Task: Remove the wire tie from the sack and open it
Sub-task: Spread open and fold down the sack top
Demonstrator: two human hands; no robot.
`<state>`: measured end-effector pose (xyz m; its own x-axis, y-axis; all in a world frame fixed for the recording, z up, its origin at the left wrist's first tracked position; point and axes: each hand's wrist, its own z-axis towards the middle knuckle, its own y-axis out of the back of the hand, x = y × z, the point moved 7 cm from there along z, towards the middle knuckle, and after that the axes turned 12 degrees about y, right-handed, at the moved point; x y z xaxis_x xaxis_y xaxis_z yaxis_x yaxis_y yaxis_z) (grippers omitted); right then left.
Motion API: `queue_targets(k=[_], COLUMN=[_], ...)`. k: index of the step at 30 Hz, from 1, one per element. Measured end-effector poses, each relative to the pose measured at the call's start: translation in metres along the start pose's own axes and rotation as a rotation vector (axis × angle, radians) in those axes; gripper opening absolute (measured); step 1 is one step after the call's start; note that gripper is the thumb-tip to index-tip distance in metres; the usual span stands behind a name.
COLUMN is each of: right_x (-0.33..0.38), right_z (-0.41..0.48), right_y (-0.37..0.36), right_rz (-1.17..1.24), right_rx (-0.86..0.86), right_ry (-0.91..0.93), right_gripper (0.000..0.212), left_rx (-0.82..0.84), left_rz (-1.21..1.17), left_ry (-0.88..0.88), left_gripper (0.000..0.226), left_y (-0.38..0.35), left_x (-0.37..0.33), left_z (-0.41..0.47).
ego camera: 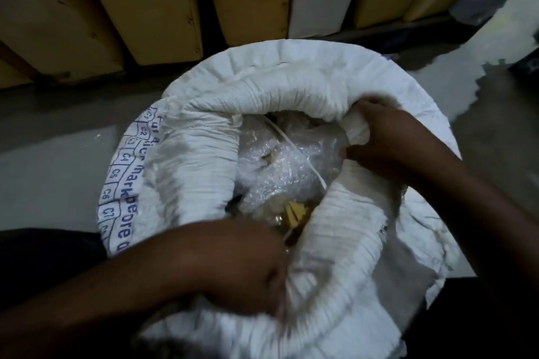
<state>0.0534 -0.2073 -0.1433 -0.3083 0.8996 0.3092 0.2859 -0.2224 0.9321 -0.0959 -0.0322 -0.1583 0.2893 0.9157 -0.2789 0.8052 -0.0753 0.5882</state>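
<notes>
Opening step: both hands' fingers grip the sack [204, 160] rim, left hand [248, 268] lower centre, right hand [388, 143] right of centre; next, spread wider.

white sack [204, 160] open, rim apparently rolled down.

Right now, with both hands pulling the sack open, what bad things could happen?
1. The right hand and left hand stretch the sack rim; the frayed edge might tear further.
2. The thin white cord lying across the bubble wrap could snag fingers reaching in.
3. It is dim and blurry, so the small yellow pieces inside are easy to miss or spill.
</notes>
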Motion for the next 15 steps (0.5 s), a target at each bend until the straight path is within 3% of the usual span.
queue_targets(k=[4,8,11,15], right_x=[0.046,0.07,0.046,0.024], right_z=[-0.012,-0.031,-0.049,-0.063], right_y=[0.006,-0.027,-0.05,-0.052], right_rz=[0.069,0.006,-0.171,-0.283], right_rx=[0.007,0.433,0.776,1.002], right_ry=[0.259,0.456,0.371,0.343], right_gripper=[0.051,0.016,0.018,0.03], left_rx=[-0.457,-0.621,-0.708,-0.87], left_rz=[-0.268,-0.343,-0.374,-0.444], left_ry=[0.119,0.236,0.329,0.516], left_gripper=[0.014,0.071,0.085,0.078], left_y=[0.044,0.058,0.071,0.097], left_x=[0.038,0.077,0.113,0.165], left_z=[0.012,0.021,0.025,0.009])
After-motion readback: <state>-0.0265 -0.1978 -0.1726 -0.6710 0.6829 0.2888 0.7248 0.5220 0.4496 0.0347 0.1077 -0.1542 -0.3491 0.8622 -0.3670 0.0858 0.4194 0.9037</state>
